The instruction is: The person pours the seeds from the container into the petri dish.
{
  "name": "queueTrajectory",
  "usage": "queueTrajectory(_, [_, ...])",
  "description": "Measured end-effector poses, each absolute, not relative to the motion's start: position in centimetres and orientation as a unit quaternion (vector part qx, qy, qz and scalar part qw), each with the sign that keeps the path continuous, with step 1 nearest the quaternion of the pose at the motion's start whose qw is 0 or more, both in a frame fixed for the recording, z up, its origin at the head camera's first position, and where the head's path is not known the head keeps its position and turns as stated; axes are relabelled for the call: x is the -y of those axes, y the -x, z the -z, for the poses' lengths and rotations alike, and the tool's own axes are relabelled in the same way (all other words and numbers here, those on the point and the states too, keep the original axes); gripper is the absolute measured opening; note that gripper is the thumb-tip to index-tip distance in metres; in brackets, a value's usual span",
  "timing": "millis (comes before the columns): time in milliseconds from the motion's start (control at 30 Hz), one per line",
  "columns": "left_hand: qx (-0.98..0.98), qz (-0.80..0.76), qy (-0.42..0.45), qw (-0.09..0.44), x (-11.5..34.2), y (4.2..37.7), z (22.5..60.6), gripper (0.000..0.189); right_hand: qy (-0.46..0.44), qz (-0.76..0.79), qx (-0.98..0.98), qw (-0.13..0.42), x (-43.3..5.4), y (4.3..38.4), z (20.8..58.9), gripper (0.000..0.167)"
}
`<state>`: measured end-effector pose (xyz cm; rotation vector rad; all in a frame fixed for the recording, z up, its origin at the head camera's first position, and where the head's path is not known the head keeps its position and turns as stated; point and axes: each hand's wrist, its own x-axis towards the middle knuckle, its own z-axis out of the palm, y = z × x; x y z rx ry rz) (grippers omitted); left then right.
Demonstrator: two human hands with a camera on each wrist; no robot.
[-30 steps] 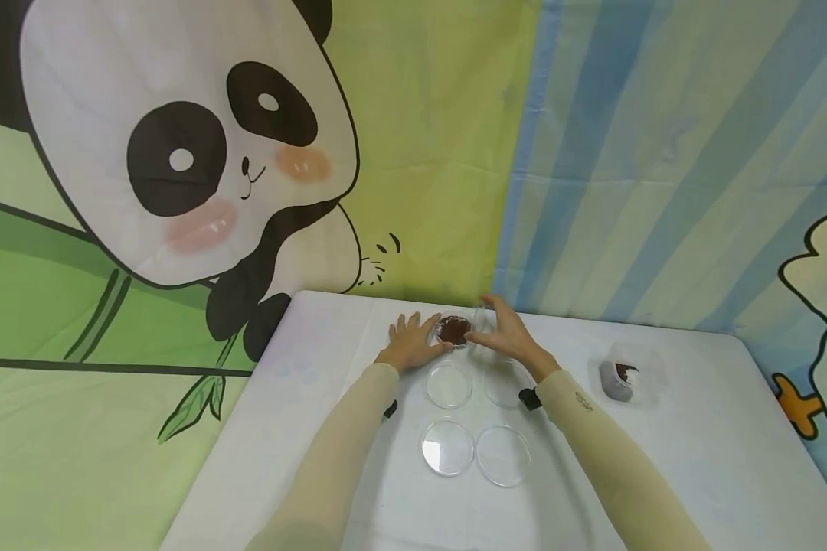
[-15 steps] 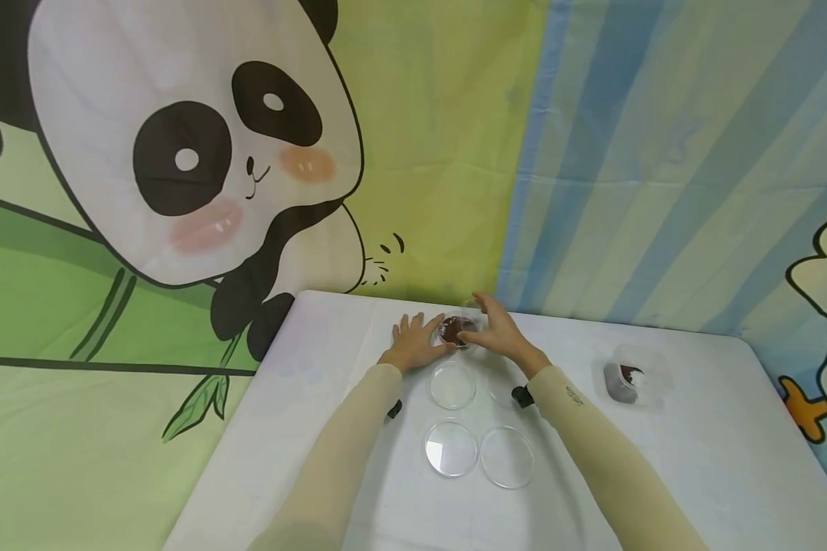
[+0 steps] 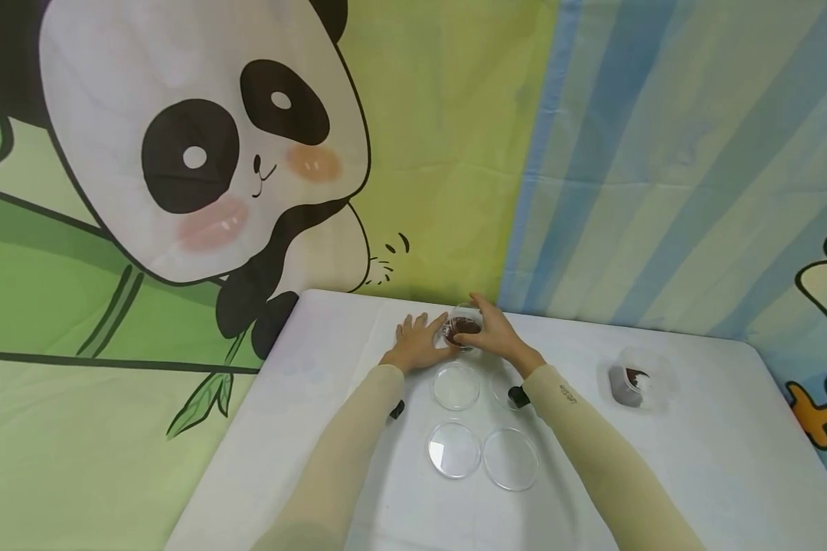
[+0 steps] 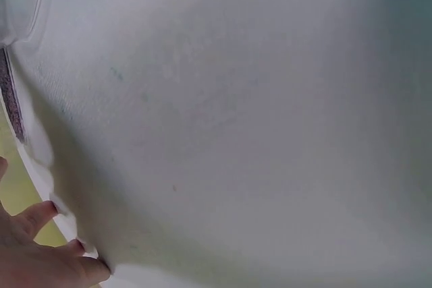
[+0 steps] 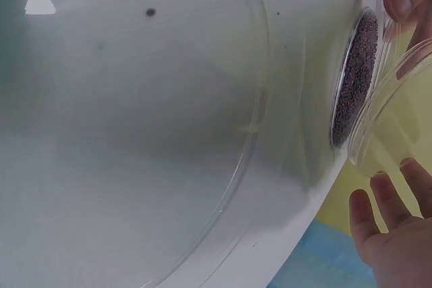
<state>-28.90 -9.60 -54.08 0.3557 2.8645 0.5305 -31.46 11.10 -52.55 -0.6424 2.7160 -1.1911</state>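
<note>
At the far side of the white table sits a clear petri dish (image 5: 335, 108) full of fine dark brown grains (image 5: 357, 72). My right hand (image 3: 498, 334) holds a clear round lid (image 5: 395, 123) by its edge, tilted over that dish, with the thumb on the near side and the other fingers spread along the far side. My left hand (image 3: 417, 347) rests on the table left of the dish with fingers spread. Its thumb and forefinger lie right at the dish's side. In the left wrist view only some left fingertips (image 4: 42, 217) show, at the table's edge.
Nearer me lie several clear round dishes or lids (image 3: 455, 450) in two rows; my right wrist partly covers one (image 3: 504, 380). To the right stands a small clear tub (image 3: 625, 385) with dark contents and something white. A printed curtain (image 3: 455, 191) hangs behind the table's far edge.
My right hand has moved left with the lid, from beside the dish to over it. The left hand keeps its place. The whole head view has shifted slightly.
</note>
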Motion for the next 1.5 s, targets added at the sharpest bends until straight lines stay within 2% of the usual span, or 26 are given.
queueTrajectory(367, [-0.970,-0.171,-0.125,0.116,9.7,29.1,54.3,0.099,0.192,0.316,-0.927,0.057,-10.2,31.8,52.6,0.105])
queueTrajectory(1500, [-0.973,-0.160,-0.123,0.112,10.2,28.9,54.2,0.101,0.195,0.242,-0.949,0.058,-8.9,32.2,53.4,0.093])
